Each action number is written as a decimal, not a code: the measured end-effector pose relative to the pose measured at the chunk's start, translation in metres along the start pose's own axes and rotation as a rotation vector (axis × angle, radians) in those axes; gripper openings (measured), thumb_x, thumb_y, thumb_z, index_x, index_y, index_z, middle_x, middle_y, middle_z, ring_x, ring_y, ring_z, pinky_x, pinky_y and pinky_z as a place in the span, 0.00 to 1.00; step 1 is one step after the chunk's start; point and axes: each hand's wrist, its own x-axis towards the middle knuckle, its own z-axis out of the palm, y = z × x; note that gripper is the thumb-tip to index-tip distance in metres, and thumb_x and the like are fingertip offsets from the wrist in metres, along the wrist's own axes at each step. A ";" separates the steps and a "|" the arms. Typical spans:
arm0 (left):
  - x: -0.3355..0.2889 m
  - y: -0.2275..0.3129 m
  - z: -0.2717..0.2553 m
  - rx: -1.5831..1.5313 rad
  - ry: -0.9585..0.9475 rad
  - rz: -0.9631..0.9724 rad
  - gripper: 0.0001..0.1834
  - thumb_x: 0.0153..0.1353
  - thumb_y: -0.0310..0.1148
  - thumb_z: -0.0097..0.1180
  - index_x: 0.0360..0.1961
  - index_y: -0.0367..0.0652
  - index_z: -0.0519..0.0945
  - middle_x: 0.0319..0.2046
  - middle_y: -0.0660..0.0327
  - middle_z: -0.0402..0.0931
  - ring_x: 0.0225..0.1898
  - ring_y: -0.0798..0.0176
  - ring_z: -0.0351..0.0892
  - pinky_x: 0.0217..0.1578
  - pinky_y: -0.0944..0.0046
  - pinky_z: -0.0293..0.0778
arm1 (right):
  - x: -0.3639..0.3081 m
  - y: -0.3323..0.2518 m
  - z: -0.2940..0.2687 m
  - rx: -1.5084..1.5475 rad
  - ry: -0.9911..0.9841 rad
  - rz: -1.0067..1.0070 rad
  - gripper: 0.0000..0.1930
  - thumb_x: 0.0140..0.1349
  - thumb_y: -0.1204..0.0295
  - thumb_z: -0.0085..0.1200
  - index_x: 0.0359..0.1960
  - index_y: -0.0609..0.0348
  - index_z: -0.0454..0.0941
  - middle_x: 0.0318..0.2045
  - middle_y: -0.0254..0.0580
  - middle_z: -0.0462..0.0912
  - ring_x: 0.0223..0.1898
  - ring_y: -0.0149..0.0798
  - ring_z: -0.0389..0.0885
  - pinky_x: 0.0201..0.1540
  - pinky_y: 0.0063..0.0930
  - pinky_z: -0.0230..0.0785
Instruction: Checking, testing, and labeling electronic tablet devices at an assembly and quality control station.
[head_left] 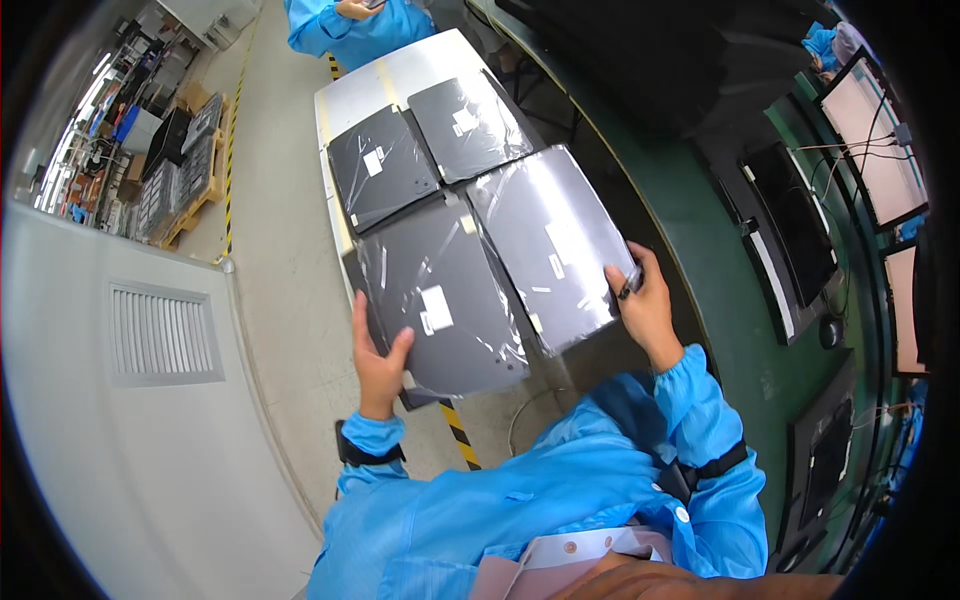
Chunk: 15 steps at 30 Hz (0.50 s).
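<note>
Four-sided dark grey panels in clear plastic film, with white labels, lie in two rows on a white-topped cart [345, 92]. My left hand [380, 370] rests against the near left panel [455, 310], its index finger stretched along the left edge and its thumb spread over the top. At the near right panel [560, 250], my right hand [648, 305] closes round the right edge, thumb above. A small black object [630, 285] shows at its fingers; whether it is held or worn is unclear. The undersides of both hands are hidden.
A green workbench [690, 215] with monitors [790, 220] runs along the right. A white wall with a vent [165, 335] stands at left. Another person in a blue sleeve [395, 25] is beyond the cart. Pallets of goods [190, 180] sit far left.
</note>
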 end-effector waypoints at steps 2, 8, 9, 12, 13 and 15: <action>0.045 0.028 0.000 -0.075 -0.013 0.030 0.47 0.59 0.23 0.67 0.76 0.34 0.55 0.72 0.44 0.59 0.71 0.53 0.63 0.70 0.58 0.61 | 0.029 -0.013 0.006 0.060 0.001 -0.087 0.32 0.64 0.59 0.65 0.65 0.60 0.69 0.50 0.61 0.83 0.52 0.53 0.83 0.55 0.41 0.73; 0.205 0.014 -0.032 -0.143 -0.072 0.157 0.45 0.60 0.19 0.66 0.75 0.32 0.56 0.69 0.45 0.64 0.66 0.56 0.69 0.66 0.60 0.67 | 0.142 -0.075 0.057 0.219 -0.202 -0.194 0.41 0.66 0.52 0.62 0.71 0.65 0.59 0.65 0.66 0.70 0.67 0.56 0.71 0.68 0.40 0.62; 0.230 -0.008 -0.033 -0.135 -0.049 0.200 0.44 0.59 0.19 0.66 0.75 0.31 0.56 0.69 0.45 0.64 0.66 0.56 0.69 0.66 0.60 0.67 | 0.160 -0.074 0.062 0.265 -0.212 -0.278 0.43 0.67 0.50 0.61 0.72 0.66 0.56 0.68 0.67 0.67 0.70 0.56 0.68 0.71 0.41 0.60; 0.266 -0.081 -0.057 0.208 0.039 0.195 0.42 0.61 0.26 0.68 0.73 0.31 0.61 0.71 0.48 0.64 0.70 0.54 0.66 0.70 0.60 0.60 | 0.141 -0.119 0.060 0.346 -0.233 -0.376 0.35 0.69 0.56 0.61 0.69 0.64 0.61 0.66 0.64 0.70 0.69 0.57 0.69 0.70 0.43 0.62; 0.276 -0.108 -0.075 0.235 0.019 0.186 0.39 0.62 0.29 0.68 0.72 0.32 0.64 0.70 0.48 0.66 0.70 0.53 0.66 0.70 0.59 0.60 | 0.114 -0.135 0.046 0.271 -0.270 -0.405 0.32 0.68 0.59 0.62 0.67 0.63 0.64 0.64 0.62 0.73 0.67 0.55 0.72 0.67 0.42 0.65; 0.297 -0.117 -0.055 0.314 -0.052 0.208 0.34 0.64 0.33 0.66 0.69 0.33 0.69 0.68 0.49 0.69 0.69 0.53 0.67 0.70 0.58 0.60 | 0.080 -0.108 0.010 0.108 -0.257 -0.533 0.30 0.66 0.60 0.63 0.65 0.61 0.68 0.61 0.59 0.76 0.63 0.53 0.76 0.64 0.42 0.69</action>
